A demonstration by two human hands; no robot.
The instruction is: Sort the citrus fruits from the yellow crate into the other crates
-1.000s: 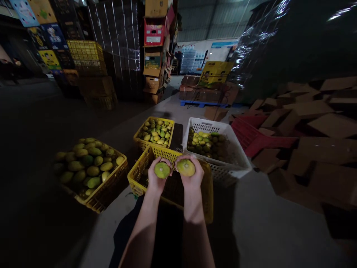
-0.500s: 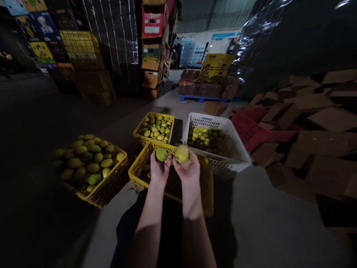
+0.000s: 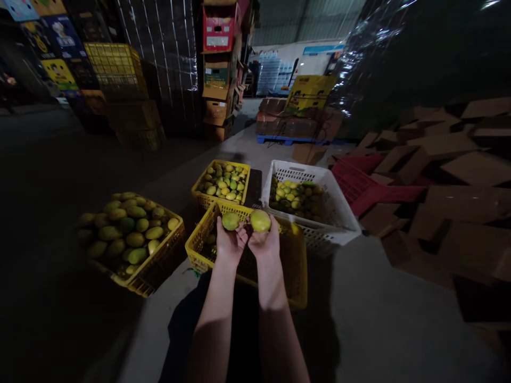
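Observation:
Palm up, my left hand [image 3: 230, 244] holds a green-yellow fruit [image 3: 230, 221]. Beside it my right hand [image 3: 265, 242] has its fingers round a larger yellow-green fruit [image 3: 260, 220]. Both hands are over a yellow crate [image 3: 194, 246], with a few fruits dimly visible in its left part. Behind it stand a smaller yellow crate [image 3: 246, 183] full of fruit and a white crate [image 3: 339, 213] partly filled with fruit. At the left, another yellow crate [image 3: 159, 260] is heaped with yellow and green fruits.
Flattened cardboard [image 3: 459, 207] lies piled at the right, beside a red crate [image 3: 359, 186]. Farther back are stacked boxes [image 3: 217, 74], a blue pallet [image 3: 289, 141] with cartons, and a yellow crate stack [image 3: 115, 69] at the left.
The right hand and its fruit have shifted slightly, and that fruit now shows a different side. The left hand's fruit has tilted a little.

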